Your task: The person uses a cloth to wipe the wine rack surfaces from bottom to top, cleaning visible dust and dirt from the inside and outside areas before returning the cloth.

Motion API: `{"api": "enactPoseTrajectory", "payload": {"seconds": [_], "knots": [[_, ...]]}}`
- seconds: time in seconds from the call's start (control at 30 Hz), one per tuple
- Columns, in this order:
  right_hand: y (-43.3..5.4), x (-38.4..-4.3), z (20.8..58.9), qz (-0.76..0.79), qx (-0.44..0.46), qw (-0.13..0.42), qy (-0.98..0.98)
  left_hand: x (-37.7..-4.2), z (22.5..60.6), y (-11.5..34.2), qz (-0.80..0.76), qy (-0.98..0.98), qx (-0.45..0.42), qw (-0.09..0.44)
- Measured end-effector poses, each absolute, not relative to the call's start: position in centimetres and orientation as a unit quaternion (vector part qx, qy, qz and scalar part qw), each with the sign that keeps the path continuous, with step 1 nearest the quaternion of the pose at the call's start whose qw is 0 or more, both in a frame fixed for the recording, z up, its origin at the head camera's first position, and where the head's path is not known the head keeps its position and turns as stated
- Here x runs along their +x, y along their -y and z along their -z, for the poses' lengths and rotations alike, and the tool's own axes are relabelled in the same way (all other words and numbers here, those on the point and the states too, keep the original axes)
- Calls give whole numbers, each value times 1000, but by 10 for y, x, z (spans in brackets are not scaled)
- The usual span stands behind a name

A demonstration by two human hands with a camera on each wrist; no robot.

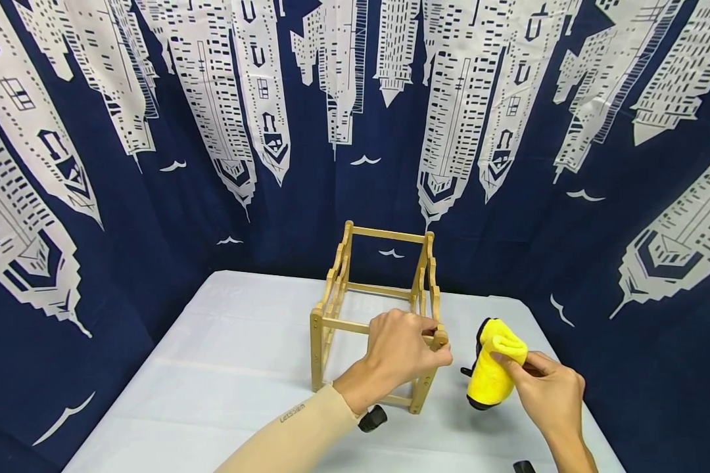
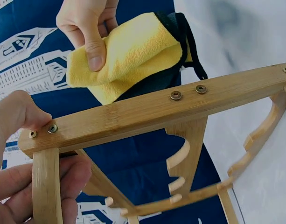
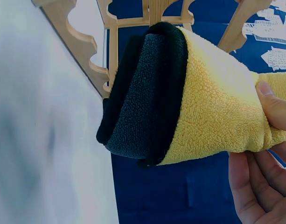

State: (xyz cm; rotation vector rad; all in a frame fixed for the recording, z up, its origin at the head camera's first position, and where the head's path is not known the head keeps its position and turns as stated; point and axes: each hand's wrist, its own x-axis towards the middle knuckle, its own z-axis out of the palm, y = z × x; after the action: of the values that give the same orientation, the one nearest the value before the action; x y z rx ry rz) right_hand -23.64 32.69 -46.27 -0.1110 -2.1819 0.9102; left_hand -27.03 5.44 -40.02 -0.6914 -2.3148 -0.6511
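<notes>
A light wooden rack with notched side rails stands on the white table. My left hand grips its near right top corner; in the left wrist view the thumb presses the bar by two screws and the fingers curl beneath. To the right of the rack, my right hand pinches a folded cloth, yellow with a dark grey side, black edging and a small black loop. The cloth hangs in the air, its dark side showing in the right wrist view.
The white table extends left of the rack. A dark blue curtain printed with white buildings hangs behind and along both sides. Black wrist gear shows under the left forearm; another black piece is at the bottom edge.
</notes>
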Motion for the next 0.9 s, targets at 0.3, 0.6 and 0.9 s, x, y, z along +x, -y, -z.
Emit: {"api": "enactPoseTrajectory", "payload": {"seconds": [0.3,0.6,0.9], "knots": [[-323,-239,465,-359,-46,367,857,-270,406,-18,285,855,-313,300],[-319,-243,472,-361,-39,364,857,-278,411,13,292,825,-373,308],[-313,-244,476,-367,-23,371,853,-296,411,40,310,816,-419,249]]}}
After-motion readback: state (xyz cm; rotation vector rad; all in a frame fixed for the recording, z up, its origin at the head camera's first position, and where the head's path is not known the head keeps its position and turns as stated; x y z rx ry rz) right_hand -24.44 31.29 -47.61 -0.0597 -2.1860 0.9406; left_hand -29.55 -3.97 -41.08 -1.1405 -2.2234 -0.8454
